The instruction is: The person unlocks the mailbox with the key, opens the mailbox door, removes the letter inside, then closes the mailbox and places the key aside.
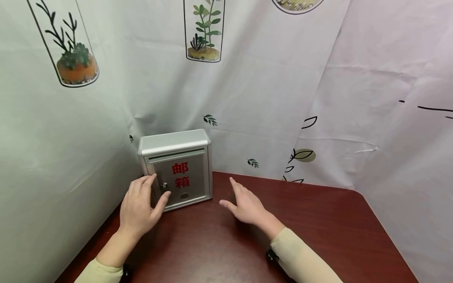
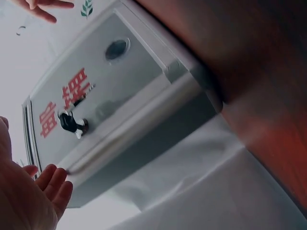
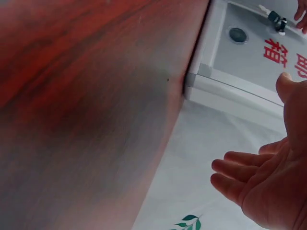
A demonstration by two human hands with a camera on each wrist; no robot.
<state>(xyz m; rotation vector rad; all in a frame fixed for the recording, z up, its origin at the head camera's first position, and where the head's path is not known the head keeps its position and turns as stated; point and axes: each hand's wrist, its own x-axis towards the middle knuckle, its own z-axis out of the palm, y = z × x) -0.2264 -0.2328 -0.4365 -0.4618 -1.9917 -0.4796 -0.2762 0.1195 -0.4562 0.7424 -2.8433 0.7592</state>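
Curtain [image 1: 262, 90]: hangs behind the table and down its left side. Folds come close to the box; I cannot tell if they touch. Risk: cloth catches behind if the box is pushed back.

Table [image 1: 318, 220]: the surface looks smooth and glossy, so I judge a one-sided push could make things slide or turn.

Mailbox [image 1: 198, 173]: upright near the table's far left corner, front panel facing me and apparently closed. Its left side is near the table's left edge — a shove that way could jam it against the cloth or take a lower corner off the edge.

Left hand [image 1: 139, 204]: fingers loosely extended, gripping nothing, at the box's left front edge; contact uncertain. Right hand [image 1: 245, 202]: fingers outstretched, likewise holding nothing, apart from the box's right side. If only the left presses, nothing braces the far side; the box could swivel or tip.

Key [image 2: 68, 120]: black-headed, apparently seated in the lock, jutting from the panel near my left thumb [image 1: 162, 201]. Likeliest fault, I think — the thumb closes on it, knocking or bending it.
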